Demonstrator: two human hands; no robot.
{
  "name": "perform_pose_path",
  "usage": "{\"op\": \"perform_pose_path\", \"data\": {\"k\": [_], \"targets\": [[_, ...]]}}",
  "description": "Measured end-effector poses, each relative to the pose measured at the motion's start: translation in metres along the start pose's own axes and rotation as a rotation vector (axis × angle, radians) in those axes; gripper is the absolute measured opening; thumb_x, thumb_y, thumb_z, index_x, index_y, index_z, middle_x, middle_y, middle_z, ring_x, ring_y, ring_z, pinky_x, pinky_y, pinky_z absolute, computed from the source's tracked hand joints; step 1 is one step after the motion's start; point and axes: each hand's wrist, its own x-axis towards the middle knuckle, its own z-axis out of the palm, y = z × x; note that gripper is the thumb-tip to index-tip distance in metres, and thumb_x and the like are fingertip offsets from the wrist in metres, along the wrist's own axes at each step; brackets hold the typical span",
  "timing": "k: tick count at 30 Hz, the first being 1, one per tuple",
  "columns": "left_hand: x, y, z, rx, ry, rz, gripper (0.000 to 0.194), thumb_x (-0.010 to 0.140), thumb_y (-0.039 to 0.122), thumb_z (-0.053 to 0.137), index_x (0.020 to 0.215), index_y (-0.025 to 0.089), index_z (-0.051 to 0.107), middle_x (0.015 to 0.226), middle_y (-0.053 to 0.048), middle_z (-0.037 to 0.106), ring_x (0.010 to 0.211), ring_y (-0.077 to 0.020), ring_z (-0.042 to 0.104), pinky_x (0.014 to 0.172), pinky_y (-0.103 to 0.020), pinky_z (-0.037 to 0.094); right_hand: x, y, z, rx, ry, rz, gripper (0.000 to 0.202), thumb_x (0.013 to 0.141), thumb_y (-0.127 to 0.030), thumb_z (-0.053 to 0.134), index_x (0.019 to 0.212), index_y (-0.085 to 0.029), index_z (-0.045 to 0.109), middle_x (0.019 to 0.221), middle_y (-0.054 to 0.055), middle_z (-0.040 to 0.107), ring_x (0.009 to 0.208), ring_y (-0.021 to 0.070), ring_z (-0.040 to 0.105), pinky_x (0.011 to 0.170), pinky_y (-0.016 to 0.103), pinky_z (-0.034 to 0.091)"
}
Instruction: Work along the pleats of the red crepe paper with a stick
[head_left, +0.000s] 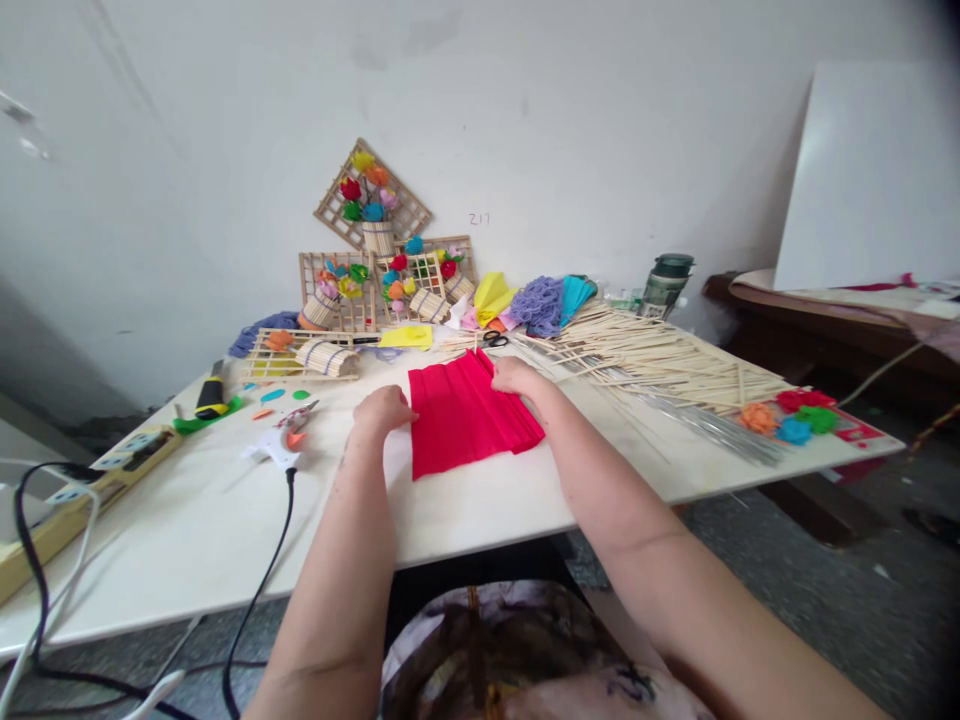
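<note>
White table (465, 515), two arms (637, 510), one red sheet (454, 425)

Both arms reach forward and draw toward each other over the table's middle, where the sheet lies. It is bright red with creases running away from the person, spread out at left and gathered into layered folds at right. The left hand (382, 408) pinches its left edge; the right hand (516, 376) grips the folds near the far right corner. A green bottle (666, 288) with a dark lid stands behind. At the back, small stick pots (378, 238) hold colourful flowers (373, 212), the topmost pot upright, others tilted.
</note>
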Motion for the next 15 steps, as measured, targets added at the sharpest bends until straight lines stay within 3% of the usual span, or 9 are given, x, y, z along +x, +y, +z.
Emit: {"op": "perform_pose_path", "data": {"k": [3, 5, 6, 8, 10, 15], "targets": [[-0.002, 0.008, 0.006, 0.029, 0.114, 0.151, 0.047, 0.061, 0.017, 0.061, 0.107, 0.021, 0.056, 0.123, -0.009, 0.053, 0.119, -0.0258, 0.041, 0.094, -0.033, 0.036, -0.001, -0.002, -0.001, 0.0, 0.004, 0.016, 0.038, 0.07, -0.028, 0.056, 0.104, -0.012, 0.061, 0.095, 0.014, 0.066, 0.09, 0.0239, 0.061, 0.07, 0.025, 0.044], [0.001, 0.016, 0.016, 0.088, 0.162, 0.426, 0.05, 0.065, 0.011, 0.054, 0.114, 0.015, 0.054, 0.129, -0.01, 0.048, 0.127, -0.0222, 0.031, 0.105, -0.028, 0.023, -0.003, -0.003, -0.002, 0.003, 0.008, 0.024, 0.038, 0.071, -0.028, 0.056, 0.105, -0.012, 0.061, 0.094, 0.014, 0.067, 0.09, 0.0245, 0.061, 0.071, 0.026, 0.044], [0.003, 0.02, 0.021, 0.093, 0.179, 0.481, 0.049, 0.069, 0.012, 0.051, 0.118, 0.012, 0.052, 0.131, -0.01, 0.047, 0.129, -0.0209, 0.028, 0.106, -0.026, 0.019, -0.004, -0.004, -0.002, 0.005, 0.01, 0.024, 0.038, 0.071, -0.029, 0.056, 0.105, -0.012, 0.061, 0.093, 0.014, 0.067, 0.09, 0.0248, 0.061, 0.071, 0.026, 0.044], [0.005, 0.03, 0.032, 0.071, 0.193, 0.502, 0.048, 0.08, 0.026, 0.043, 0.124, 0.007, 0.046, 0.133, -0.013, 0.044, 0.13, -0.021, 0.025, 0.108, -0.029, 0.015, -0.005, -0.005, -0.004, 0.01, 0.011, 0.022, 0.037, 0.071, -0.03, 0.057, 0.104, -0.013, 0.062, 0.092, 0.014, 0.067, 0.09, 0.0252, 0.061, 0.072, 0.027, 0.044], [0.005, 0.037, 0.041, 0.043, 0.143, 0.528, 0.06, 0.082, 0.043, 0.041, 0.129, 0.006, 0.039, 0.138, -0.015, 0.036, 0.133, -0.0229, 0.019, 0.108, -0.033, 0.014, -0.007, -0.005, -0.005, 0.013, 0.01, 0.024, 0.037, 0.071, -0.03, 0.057, 0.104, -0.013, 0.061, 0.091, 0.014, 0.067, 0.09, 0.0254, 0.061, 0.073, 0.027, 0.045], [0.001, 0.042, 0.055, 0.058, -0.035, 0.446, 0.08, 0.075, 0.066, 0.034, 0.138, 0.018, 0.025, 0.146, -0.01, 0.017, 0.134, -0.0291, 0.006, 0.107, -0.045, 0.012, -0.009, -0.007, -0.007, 0.008, 0.005, 0.042, 0.04, 0.071, -0.027, 0.056, 0.108, -0.012, 0.059, 0.093, 0.015, 0.067, 0.091, 0.0259, 0.061, 0.072, 0.028, 0.045]]}}
